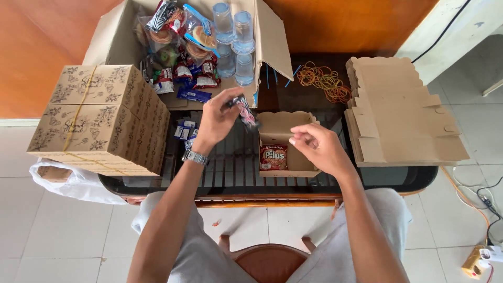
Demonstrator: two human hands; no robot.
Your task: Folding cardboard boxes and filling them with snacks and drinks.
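Nearest the camera, the person's knees in grey shorts frame a brown stool seat (267, 262), set just before the dark glass-topped table (230, 181). On the table, right in front of the person, stands a small open cardboard box (285, 131) with a scalloped rim; a red snack packet (273, 157) lies flat inside it at its near left. The right hand (317, 147) hovers over the box's right side, empty, fingers loosely curled with thumb and fingertips drawn close together. The left hand (217, 120), a metal watch (195, 156) on its wrist, is raised just left of the box and pinches a small dark and pink wrapped snack (243, 110) between thumb and fingertips, the wrapper hanging above the box's far left corner. At the left stands a stack of closed printed boxes (99, 118) tied with string, a white plastic bag (73, 183) beneath. At the right lies a pile of flat unfolded cardboard boxes (398, 115). Farther off, loose rubber bands (322, 78) lie on the table, and at the far edge an open carton (272, 39) holds assorted snack packets (181, 57) and sealed water cups (233, 42).
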